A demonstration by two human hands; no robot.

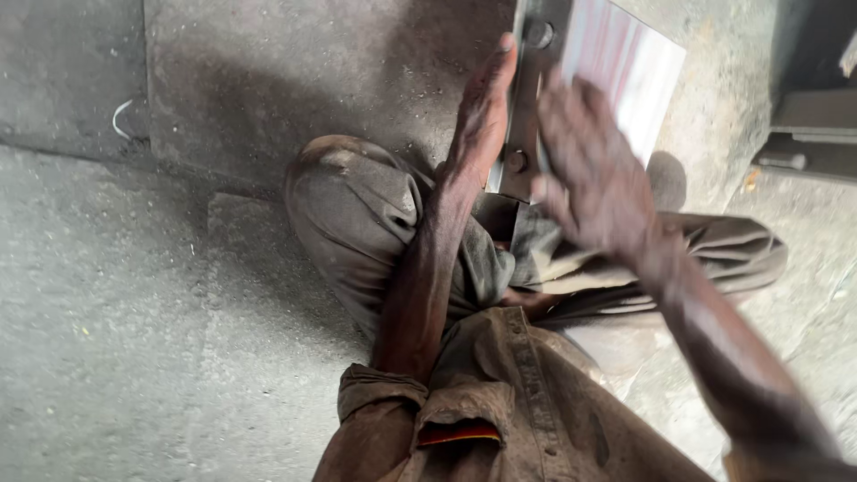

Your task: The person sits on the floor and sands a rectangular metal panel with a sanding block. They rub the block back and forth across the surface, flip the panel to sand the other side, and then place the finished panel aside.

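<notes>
A head camera looks down on a person seated on a grey concrete floor (pixel 116 312). At nine o'clock the floor is rough and stained, with a seam running across it and a small pale wire loop (pixel 120 118) near ten o'clock. Toward the centre, a bent knee (pixel 353 201) in dusty grey-brown trousers points to eleven o'clock. The left hand (pixel 482 112) reaches from the centre up toward twelve o'clock, its fingers stretched out straight and together, lying flat along the left edge of a metal plate (pixel 625 71); it presses rather than grips. Just beside that hand, a dark bracket (pixel 527 116) with two bolts runs down the plate's left side. The plate is pale and shiny, lying at about one o'clock, its lower end just past the crossed legs. The right hand (pixel 594 170), blurred, lies over the plate's lower part at one o'clock, fingers spread open and loose, closed on nothing; whether the palm touches the metal cannot be told. At six o'clock is a brown shirt (pixel 500 411) with a pocket. At three o'clock the other trouser leg (pixel 723 254) stretches out, and dark machine parts (pixel 812 134) sit at two o'clock.
</notes>
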